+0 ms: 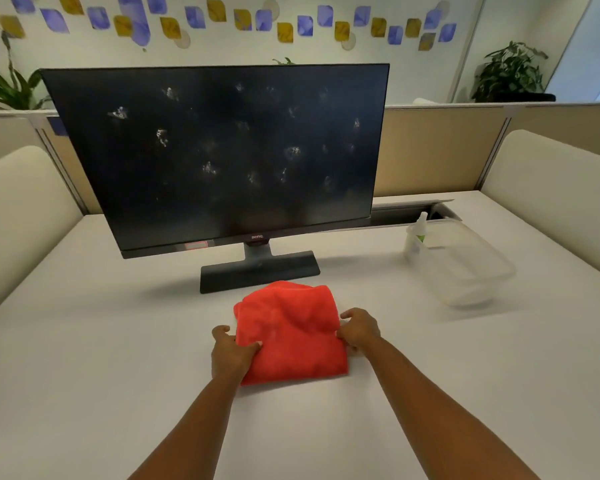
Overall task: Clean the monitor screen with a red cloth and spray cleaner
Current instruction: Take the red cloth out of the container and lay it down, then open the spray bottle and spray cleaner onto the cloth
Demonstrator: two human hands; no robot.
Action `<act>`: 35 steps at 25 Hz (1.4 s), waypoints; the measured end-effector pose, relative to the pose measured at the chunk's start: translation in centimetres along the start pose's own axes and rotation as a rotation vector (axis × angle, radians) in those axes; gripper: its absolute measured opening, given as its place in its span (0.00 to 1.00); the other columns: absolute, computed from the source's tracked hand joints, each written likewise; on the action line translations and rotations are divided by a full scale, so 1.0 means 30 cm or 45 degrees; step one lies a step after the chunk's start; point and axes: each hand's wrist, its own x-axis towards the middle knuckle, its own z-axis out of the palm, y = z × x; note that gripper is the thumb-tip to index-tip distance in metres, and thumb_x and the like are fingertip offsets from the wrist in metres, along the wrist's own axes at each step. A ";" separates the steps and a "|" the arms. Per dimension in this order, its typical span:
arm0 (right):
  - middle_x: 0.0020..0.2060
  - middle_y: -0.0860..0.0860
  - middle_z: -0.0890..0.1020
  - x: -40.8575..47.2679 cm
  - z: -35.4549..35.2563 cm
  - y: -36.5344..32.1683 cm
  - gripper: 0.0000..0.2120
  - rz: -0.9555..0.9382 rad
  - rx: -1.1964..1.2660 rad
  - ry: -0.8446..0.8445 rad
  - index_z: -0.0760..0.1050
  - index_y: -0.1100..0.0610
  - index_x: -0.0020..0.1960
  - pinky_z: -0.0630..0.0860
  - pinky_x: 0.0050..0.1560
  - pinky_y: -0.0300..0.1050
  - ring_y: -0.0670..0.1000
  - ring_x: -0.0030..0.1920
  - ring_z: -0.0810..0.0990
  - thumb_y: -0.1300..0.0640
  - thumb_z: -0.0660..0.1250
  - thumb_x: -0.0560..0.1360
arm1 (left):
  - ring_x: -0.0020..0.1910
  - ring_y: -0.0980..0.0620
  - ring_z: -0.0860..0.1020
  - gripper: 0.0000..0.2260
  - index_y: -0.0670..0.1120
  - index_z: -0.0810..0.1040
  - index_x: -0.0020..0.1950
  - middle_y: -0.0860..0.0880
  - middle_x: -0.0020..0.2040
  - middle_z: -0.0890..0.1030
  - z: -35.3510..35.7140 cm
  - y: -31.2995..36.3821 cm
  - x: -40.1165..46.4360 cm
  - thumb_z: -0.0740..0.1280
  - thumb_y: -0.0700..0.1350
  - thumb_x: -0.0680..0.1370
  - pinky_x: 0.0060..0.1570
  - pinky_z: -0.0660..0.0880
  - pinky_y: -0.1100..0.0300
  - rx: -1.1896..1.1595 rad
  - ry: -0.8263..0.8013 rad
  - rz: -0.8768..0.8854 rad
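A black monitor [222, 150] stands on the white desk, its dark screen dotted with several whitish smudges. In front of its base lies a folded red cloth [291, 334]. My left hand [231, 351] grips the cloth's left edge and my right hand [359, 329] grips its right edge, both resting on the desk. A small clear spray bottle [418, 237] with a green label stands upright to the right of the monitor, apart from both hands.
A clear plastic container [465, 268] sits beside the spray bottle at the right. The monitor base [260, 271] is just behind the cloth. Cream padded partitions [551, 188] flank the white desk [101, 341], with a cable slot [413, 213] at the back.
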 end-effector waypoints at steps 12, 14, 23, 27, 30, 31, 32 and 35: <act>0.76 0.51 0.44 -0.027 0.174 0.016 0.32 -0.512 -0.817 -0.056 0.43 0.51 0.76 0.43 0.72 0.61 0.53 0.76 0.41 0.40 0.51 0.78 | 0.76 0.47 0.41 0.30 0.51 0.42 0.75 0.47 0.77 0.40 0.027 -0.024 0.041 0.48 0.62 0.77 0.72 0.45 0.42 1.367 -0.329 0.818; 0.76 0.50 0.42 -0.001 0.165 0.026 0.32 -0.528 -0.881 -0.057 0.41 0.50 0.75 0.41 0.71 0.64 0.52 0.76 0.40 0.39 0.48 0.78 | 0.76 0.47 0.41 0.38 0.50 0.40 0.75 0.47 0.77 0.40 0.042 -0.035 0.032 0.35 0.70 0.71 0.72 0.45 0.42 1.340 -0.343 0.794; 0.75 0.51 0.55 0.031 0.085 -0.005 0.28 -0.538 -0.675 -0.110 0.55 0.50 0.74 0.45 0.73 0.63 0.53 0.75 0.54 0.42 0.55 0.78 | 0.76 0.49 0.43 0.30 0.51 0.43 0.75 0.49 0.77 0.43 0.032 -0.032 0.055 0.42 0.64 0.77 0.72 0.42 0.43 1.171 -0.318 0.803; 0.64 0.53 0.76 0.053 -0.010 -0.007 0.17 -0.558 -0.208 0.166 0.72 0.54 0.65 0.67 0.66 0.47 0.53 0.64 0.73 0.53 0.62 0.77 | 0.76 0.50 0.45 0.26 0.49 0.44 0.75 0.48 0.77 0.46 0.047 0.007 0.064 0.48 0.54 0.80 0.73 0.39 0.49 1.079 -0.164 0.935; 0.60 0.53 0.79 0.100 -0.109 0.000 0.14 -0.559 -0.110 0.352 0.76 0.56 0.61 0.69 0.64 0.44 0.52 0.61 0.76 0.57 0.61 0.78 | 0.76 0.50 0.44 0.26 0.47 0.43 0.75 0.47 0.77 0.46 0.106 0.064 0.073 0.47 0.54 0.80 0.73 0.39 0.49 1.069 -0.114 0.976; 0.60 0.53 0.79 0.120 -0.148 0.001 0.13 -0.563 -0.073 0.402 0.76 0.57 0.60 0.70 0.63 0.43 0.52 0.61 0.77 0.58 0.61 0.78 | 0.76 0.50 0.43 0.26 0.46 0.42 0.75 0.47 0.77 0.45 0.132 0.083 0.078 0.47 0.54 0.80 0.73 0.39 0.49 1.085 -0.106 0.988; 0.59 0.54 0.80 0.141 -0.189 0.001 0.13 -0.564 -0.031 0.454 0.77 0.58 0.60 0.70 0.63 0.43 0.53 0.60 0.77 0.59 0.61 0.78 | 0.76 0.50 0.43 0.26 0.46 0.41 0.75 0.47 0.77 0.44 0.159 0.102 0.083 0.47 0.54 0.80 0.73 0.39 0.49 1.105 -0.099 0.998; 0.59 0.54 0.80 0.203 -0.316 0.012 0.11 -0.536 0.065 0.631 0.78 0.58 0.58 0.68 0.64 0.45 0.53 0.60 0.77 0.59 0.62 0.78 | 0.76 0.50 0.41 0.27 0.46 0.40 0.75 0.47 0.77 0.42 0.244 0.143 0.105 0.46 0.54 0.80 0.73 0.40 0.48 1.149 -0.079 0.988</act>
